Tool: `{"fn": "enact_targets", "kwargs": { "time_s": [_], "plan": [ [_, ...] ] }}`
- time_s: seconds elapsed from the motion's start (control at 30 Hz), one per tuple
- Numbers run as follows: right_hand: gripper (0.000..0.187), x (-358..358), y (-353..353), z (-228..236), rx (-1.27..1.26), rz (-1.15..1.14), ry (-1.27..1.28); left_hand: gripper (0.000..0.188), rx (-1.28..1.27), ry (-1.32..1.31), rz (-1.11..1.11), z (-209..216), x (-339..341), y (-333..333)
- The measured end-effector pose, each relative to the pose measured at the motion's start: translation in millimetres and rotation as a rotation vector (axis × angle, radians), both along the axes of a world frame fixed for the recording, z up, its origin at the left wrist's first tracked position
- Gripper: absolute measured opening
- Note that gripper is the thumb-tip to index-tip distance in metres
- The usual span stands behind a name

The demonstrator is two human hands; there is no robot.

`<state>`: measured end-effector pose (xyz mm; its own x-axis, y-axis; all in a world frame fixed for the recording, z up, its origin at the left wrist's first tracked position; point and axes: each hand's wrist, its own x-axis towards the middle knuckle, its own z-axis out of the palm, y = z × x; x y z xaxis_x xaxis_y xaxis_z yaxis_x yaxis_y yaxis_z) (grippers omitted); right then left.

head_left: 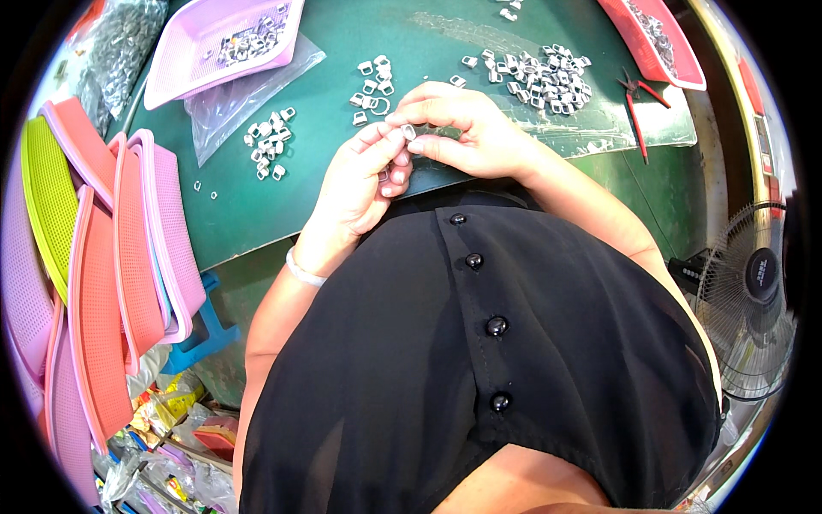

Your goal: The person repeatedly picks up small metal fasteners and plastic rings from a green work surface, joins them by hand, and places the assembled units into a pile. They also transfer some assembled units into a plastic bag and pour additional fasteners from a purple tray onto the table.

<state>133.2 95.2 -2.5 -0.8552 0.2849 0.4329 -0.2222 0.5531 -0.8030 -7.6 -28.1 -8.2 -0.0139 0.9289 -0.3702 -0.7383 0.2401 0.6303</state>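
Observation:
Near the table's front edge my two hands meet over a small silver-grey metal ring piece, roughly square with an opening through it. My left hand pinches it from one side, its other fingers curled; a second bit of grey metal seems to show between them. From the other side my right hand closes thumb and fingers on the same piece. Just beyond the fingertips lies a small group of similar pieces. A larger pile sits to the right, and another cluster to the left.
On the green table, a lilac basket of small parts rests on a plastic bag. At right are a pink basket and red-handled pliers. Stacked baskets crowd the left; a fan stands at right.

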Motion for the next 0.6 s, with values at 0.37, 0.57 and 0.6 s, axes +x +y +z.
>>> {"fn": "enact_targets", "kwargs": {
  "time_s": [0.37,0.57,0.6],
  "plan": [
    [0.021,-0.2,-1.8,1.5,-0.111,-0.002,-0.07,0.011,-0.011,0.019,-0.031,-1.2,-1.6,-0.6],
    [0.016,-1.3,-1.6,1.0,-0.095,-0.03,-0.082,0.013,-0.013,0.032,-0.036,-1.1,-1.4,-0.6],
    [0.015,-1.3,-1.6,0.9,-0.085,-0.04,-0.089,0.013,-0.013,0.037,-0.039,-1.0,-1.5,-0.6]
  ]
}}
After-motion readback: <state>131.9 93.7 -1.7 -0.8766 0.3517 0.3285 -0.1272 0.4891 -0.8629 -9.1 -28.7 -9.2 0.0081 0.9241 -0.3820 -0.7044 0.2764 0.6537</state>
